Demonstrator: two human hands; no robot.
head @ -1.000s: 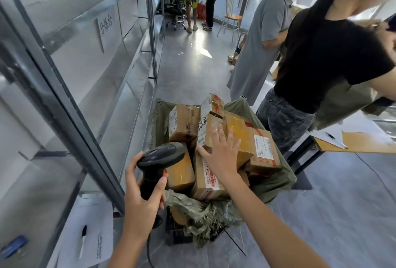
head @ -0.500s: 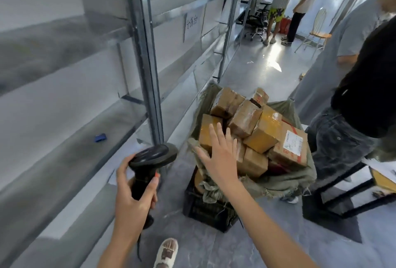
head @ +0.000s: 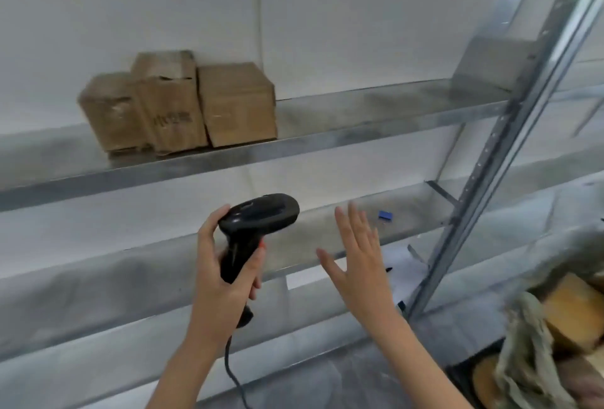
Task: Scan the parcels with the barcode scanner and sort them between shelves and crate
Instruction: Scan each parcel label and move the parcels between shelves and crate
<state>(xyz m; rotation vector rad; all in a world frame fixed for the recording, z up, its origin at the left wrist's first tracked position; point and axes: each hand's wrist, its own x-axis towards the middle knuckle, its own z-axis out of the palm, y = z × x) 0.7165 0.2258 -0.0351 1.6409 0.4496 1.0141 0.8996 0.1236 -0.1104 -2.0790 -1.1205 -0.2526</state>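
The black barcode scanner (head: 258, 216) is upright, its wide head tipped toward the shelves and its cord (head: 233, 372) hanging below the handle. Three brown cardboard parcels (head: 176, 101) stand side by side, touching, on the upper metal shelf (head: 359, 121) against the white wall — the middle one tallest, with faint print on its front. At the lower right edge, more brown parcels (head: 570, 314) lie in a dark crate (head: 464, 376) lined with a greenish sack (head: 529, 350) — only partly visible.
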